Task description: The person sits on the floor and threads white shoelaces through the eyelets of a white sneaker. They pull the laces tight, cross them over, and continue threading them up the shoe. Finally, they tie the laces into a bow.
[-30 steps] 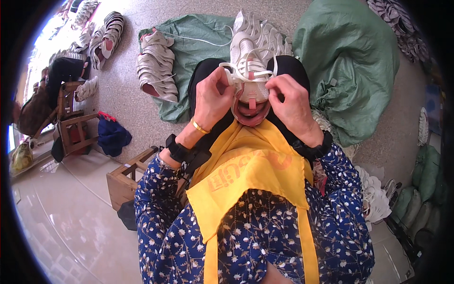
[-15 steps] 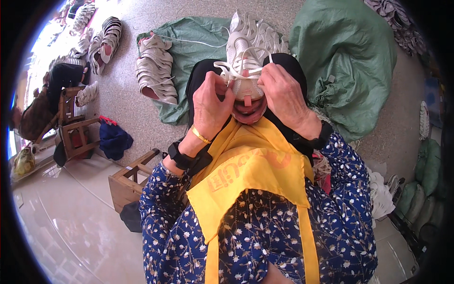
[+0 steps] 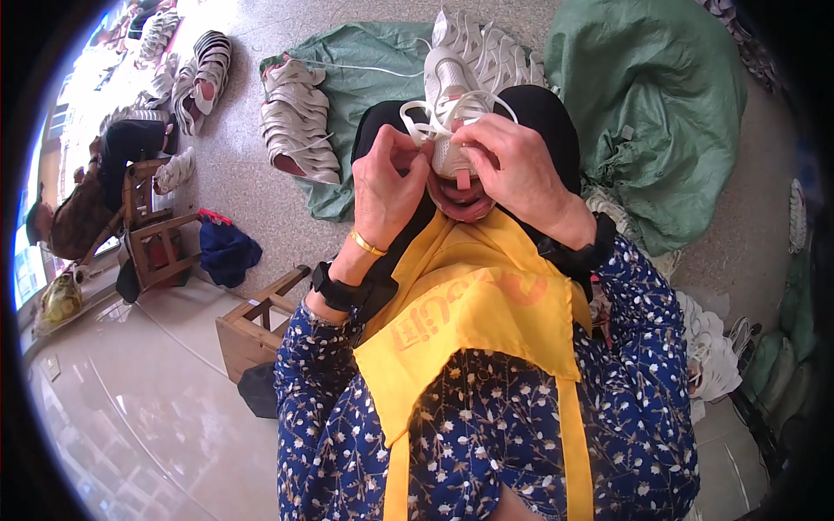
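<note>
Between my knees sits a white sneaker (image 3: pixel 446 76) with a pinkish lining, its toe pointing away from me and its collar opening nearest me. White shoelaces (image 3: pixel 410 115) run across its front and stand up in loose loops. My left hand (image 3: pixel 388 178) is beside the shoe's left edge, thumb and forefinger pinched on the lace. Over the right side of the tongue, my right hand (image 3: pixel 519 165) bends its fingers in a pinch on the lace as well. The fingertips partly cover the crossing of the laces.
Nested white shoe uppers (image 3: pixel 300 122) lie on a green sheet (image 3: pixel 369 52), with more uppers (image 3: pixel 499 61) beyond the sneaker. A large green sack (image 3: pixel 651 113) is at right. Wooden stools (image 3: pixel 252 334) stand at left, near another person (image 3: pixel 78 208).
My right hand has moved left over the shoe's tongue, closer to my left hand. The lace loops have shifted. The whole view has moved slightly.
</note>
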Demonstrator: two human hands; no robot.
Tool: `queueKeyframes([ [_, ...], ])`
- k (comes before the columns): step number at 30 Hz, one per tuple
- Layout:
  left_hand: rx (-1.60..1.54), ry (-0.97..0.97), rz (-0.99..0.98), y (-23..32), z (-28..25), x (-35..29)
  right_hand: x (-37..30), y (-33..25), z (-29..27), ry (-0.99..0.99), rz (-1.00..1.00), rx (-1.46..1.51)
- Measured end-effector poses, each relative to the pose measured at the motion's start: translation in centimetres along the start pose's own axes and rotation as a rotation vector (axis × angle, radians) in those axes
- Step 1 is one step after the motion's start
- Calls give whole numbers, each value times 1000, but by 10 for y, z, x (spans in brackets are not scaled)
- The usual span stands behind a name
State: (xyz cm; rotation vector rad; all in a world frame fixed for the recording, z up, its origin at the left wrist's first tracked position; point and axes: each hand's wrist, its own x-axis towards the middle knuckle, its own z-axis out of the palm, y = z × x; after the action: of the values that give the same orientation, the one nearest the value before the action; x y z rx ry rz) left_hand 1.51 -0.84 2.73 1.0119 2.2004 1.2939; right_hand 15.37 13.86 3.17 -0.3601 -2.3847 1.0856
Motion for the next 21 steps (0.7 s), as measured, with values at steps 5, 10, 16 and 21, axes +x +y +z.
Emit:
queueKeyframes([
  [5, 16, -36, -12, 2, -3, -1, 0, -4, -2, -18, 18, -19],
  [10, 2, -48, 6, 0, -3, -1, -2, -3, 0, -24, 22, -37],
  [16, -20, -38, -13, 1, -3, -4, -5, -1, 0, -23, 41, -9],
  [21, -43, -15, 5, 0, -1, -5, -9, -4, -10, 44, 76, 127],
])
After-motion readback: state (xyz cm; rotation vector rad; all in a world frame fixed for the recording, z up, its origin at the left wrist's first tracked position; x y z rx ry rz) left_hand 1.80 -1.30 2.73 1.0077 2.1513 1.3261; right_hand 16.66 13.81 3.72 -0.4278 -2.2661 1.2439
